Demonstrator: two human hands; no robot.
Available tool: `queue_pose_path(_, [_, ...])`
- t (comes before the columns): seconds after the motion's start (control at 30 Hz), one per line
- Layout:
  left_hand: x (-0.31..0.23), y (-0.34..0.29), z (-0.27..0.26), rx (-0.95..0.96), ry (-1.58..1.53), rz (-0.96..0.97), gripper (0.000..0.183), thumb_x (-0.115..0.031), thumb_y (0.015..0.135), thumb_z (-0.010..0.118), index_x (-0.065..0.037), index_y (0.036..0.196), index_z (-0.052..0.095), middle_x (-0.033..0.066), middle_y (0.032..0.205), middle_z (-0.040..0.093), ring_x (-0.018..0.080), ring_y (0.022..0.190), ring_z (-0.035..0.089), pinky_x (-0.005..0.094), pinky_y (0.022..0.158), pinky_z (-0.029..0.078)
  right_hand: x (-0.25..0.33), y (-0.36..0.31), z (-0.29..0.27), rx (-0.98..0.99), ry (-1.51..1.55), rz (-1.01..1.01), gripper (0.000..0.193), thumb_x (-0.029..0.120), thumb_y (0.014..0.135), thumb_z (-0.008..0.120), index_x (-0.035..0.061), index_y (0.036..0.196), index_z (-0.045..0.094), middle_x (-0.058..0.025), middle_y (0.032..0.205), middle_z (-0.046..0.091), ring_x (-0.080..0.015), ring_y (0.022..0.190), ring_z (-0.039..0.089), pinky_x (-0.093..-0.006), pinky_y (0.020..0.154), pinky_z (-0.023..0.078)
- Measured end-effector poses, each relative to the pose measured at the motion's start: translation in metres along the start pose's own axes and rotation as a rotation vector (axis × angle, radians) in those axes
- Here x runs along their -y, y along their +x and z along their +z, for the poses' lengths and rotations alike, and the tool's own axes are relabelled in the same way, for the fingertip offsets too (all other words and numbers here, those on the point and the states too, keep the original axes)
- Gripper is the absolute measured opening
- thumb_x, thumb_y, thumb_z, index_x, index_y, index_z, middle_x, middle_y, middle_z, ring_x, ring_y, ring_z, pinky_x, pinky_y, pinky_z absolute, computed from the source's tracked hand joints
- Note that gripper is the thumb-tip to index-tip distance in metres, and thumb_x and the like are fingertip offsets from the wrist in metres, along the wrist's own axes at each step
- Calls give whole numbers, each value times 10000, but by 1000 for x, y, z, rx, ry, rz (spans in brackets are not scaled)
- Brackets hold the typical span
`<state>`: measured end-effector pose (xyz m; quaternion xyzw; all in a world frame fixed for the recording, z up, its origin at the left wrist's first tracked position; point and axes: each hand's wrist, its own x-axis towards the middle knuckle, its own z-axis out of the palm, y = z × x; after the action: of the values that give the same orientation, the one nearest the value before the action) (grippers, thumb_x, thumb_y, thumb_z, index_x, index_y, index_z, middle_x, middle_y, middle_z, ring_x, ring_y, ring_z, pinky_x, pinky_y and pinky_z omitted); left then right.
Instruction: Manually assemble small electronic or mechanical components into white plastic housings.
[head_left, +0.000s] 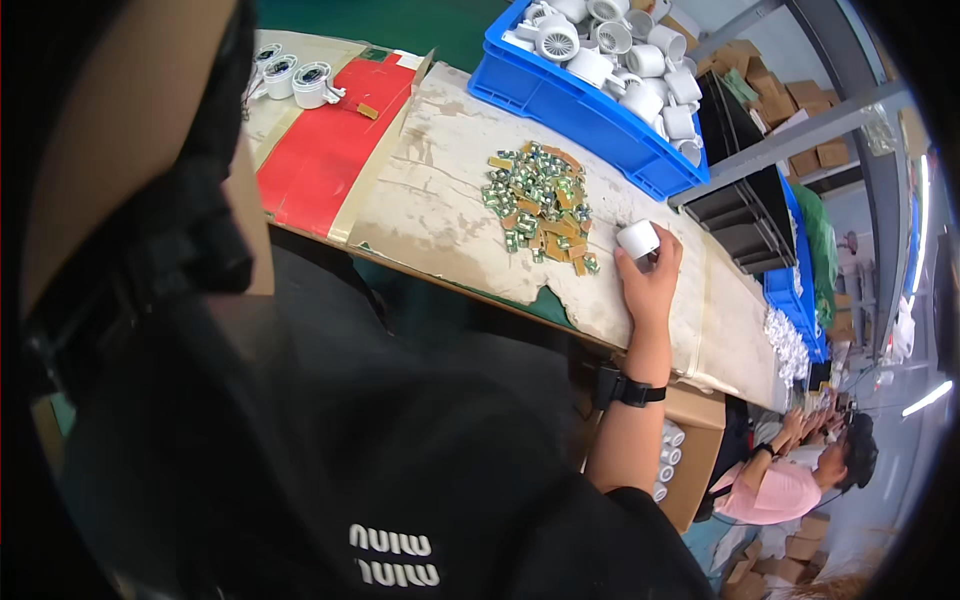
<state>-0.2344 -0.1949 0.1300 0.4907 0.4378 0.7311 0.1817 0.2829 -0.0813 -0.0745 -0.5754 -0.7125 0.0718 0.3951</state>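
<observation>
My right hand [655, 282] grips a white cylindrical plastic housing [636, 239] near the right side of the bench, with its fingers wrapped round it. To the left of that hand lies a loose pile of small green circuit boards with brown strips [540, 200]. My left arm [120, 130] looms large and close along the left side, and its hand is out of the picture. At the far left of the bench stand several white round housings [313, 84] with dark parts showing in their tops, beside a red sheet [325, 140].
A blue crate [590, 130] heaped with white fan-grilled housings [610, 38] stands at the bench's back. Under the bench, a cardboard box [697, 450] holds white cylinders. Another person in a pink shirt [785, 493] works farther right, past a pile of white parts [787, 345]. Metal framing rises at right.
</observation>
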Motion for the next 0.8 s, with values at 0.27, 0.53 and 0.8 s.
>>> queue_pose_path(0.27, [-5, 5, -1, 58, 5, -225, 359, -276, 1094, 462, 17, 1126, 667, 142, 937, 699, 244, 849, 646, 344, 774, 514, 9, 1, -4, -3, -25, 15, 606, 129, 770, 860, 65, 1326, 629, -172, 1320, 541, -354, 1205, 589, -429, 996, 520])
queue_pose_path(0.53, [-15, 18, 21, 65, -38, -367, 386, -296, 1098, 444, 17, 1131, 669, 147, 930, 697, 264, 850, 647, 358, 770, 516, 10, 12, -7, -94, 54, 27, 603, 143, 802, 861, 24, 1341, 619, -147, 1265, 596, -265, 1085, 627, -377, 889, 538])
queue_pose_path(0.8, [-55, 58, 113, 164, -367, 190, 296, -204, 1072, 454, 8, 1056, 660, 126, 885, 648, 235, 769, 598, 348, 689, 487, 19, 17, 6, -228, 390, -30, 617, 79, 850, 840, -19, 1365, 514, -121, 1218, 638, -172, 947, 649, -298, 777, 546])
